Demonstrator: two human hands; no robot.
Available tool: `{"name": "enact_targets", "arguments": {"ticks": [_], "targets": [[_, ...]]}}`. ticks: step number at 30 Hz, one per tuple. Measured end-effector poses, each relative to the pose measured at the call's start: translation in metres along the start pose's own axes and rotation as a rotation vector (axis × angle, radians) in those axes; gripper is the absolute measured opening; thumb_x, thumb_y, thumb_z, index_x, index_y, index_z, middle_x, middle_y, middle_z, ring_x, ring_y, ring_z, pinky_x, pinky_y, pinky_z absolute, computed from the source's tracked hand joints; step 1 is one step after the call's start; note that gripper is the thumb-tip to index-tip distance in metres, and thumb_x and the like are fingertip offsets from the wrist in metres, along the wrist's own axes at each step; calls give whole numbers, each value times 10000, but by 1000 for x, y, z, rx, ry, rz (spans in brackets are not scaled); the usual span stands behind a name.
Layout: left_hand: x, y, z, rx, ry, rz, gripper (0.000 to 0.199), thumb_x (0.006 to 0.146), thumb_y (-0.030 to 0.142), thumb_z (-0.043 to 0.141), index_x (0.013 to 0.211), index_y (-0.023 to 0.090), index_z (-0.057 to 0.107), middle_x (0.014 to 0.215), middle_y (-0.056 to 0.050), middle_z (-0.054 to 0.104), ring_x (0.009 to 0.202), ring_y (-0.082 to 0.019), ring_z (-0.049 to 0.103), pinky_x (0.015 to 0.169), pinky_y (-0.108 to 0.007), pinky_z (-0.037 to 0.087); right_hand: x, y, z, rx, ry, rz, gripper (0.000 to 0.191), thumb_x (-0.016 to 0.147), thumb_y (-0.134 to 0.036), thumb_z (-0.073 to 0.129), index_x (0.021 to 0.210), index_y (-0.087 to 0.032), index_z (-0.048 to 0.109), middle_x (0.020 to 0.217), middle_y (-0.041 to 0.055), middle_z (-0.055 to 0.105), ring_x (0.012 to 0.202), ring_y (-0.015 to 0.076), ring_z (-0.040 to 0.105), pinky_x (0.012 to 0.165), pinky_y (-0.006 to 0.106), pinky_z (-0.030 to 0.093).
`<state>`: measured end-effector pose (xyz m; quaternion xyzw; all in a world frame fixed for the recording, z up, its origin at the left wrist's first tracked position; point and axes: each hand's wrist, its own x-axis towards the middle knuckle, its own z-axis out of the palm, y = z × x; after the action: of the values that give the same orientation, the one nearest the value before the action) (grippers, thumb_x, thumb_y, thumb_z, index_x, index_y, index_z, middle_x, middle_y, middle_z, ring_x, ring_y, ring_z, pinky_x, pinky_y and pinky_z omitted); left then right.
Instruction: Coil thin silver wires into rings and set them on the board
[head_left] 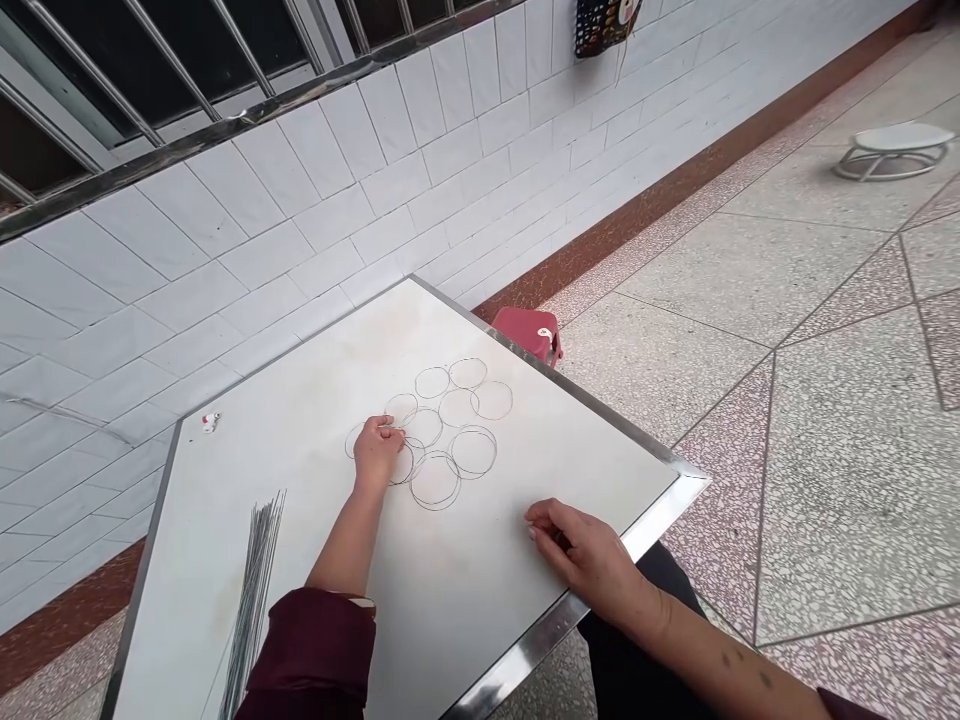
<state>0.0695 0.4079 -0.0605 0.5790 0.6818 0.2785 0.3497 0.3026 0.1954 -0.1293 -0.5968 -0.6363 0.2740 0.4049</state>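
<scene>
Several thin wire rings [436,509] lie in a cluster on the white table [480,560], some overlapping. My left hand [377,452] is over the left side of this cluster, its thumb and finger pinched on a wire ring [412,462]. Part of that ring is hidden by the hand. My right hand [585,553] rests at the table's near right edge, apart from the rings. Its fingers are loosely curled, and no object shows in them. A bundle of straight metal wires [253,590] lies left of my left forearm.
A small white and red object [211,422] sits near the table's far left corner. Metal trim [525,650] edges the table. Beyond it are a tiled wall [315,230], a red stool [525,332] and a white round stool [900,140].
</scene>
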Motion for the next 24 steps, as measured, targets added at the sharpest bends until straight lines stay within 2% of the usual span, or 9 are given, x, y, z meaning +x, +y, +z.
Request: {"name": "enact_targets", "arguments": {"ticks": [9, 14, 16, 19, 24], "targets": [[-1, 1, -7, 127, 51, 54, 334, 929, 336, 605, 1230, 191, 600, 1255, -109, 615, 1029, -246, 634, 852, -462, 550, 0, -1, 1, -28, 1, 5, 138, 953, -288, 443, 976, -223, 563, 773, 16, 652, 693, 181, 627, 643, 304, 491], [-19, -4, -22, 158, 105, 101, 310, 928, 341, 606, 1195, 183, 614, 1210, -102, 633, 991, -235, 641, 834, -451, 551, -1, -2, 2, -44, 13, 4, 140, 955, -290, 441, 977, -223, 562, 777, 14, 654, 704, 181, 631, 658, 304, 498], [-36, -9, -32, 150, 138, 114, 277, 911, 325, 621, 1149, 183, 635, 1123, -83, 666, 938, -219, 647, 819, -429, 544, -1, -2, 3, -49, 23, 1, 143, 954, -296, 443, 981, -225, 564, 787, 12, 663, 715, 182, 641, 662, 301, 503], [-78, -25, -53, 118, 220, 115, 282, 830, 279, 637, 1106, 237, 676, 948, -22, 711, 899, -201, 652, 824, -342, 514, -1, -4, 3, -70, 32, 3, 146, 948, -303, 447, 989, -230, 567, 808, 10, 683, 724, 184, 658, 666, 300, 506], [-169, -81, -90, 84, 387, 35, 353, 759, 450, 631, 1010, 219, 722, 909, -54, 737, 849, -254, 679, 733, -359, 525, -3, -4, 6, -137, 38, -6, 167, 955, -324, 441, 1007, -235, 572, 840, 12, 707, 753, 194, 682, 695, 316, 517]]}}
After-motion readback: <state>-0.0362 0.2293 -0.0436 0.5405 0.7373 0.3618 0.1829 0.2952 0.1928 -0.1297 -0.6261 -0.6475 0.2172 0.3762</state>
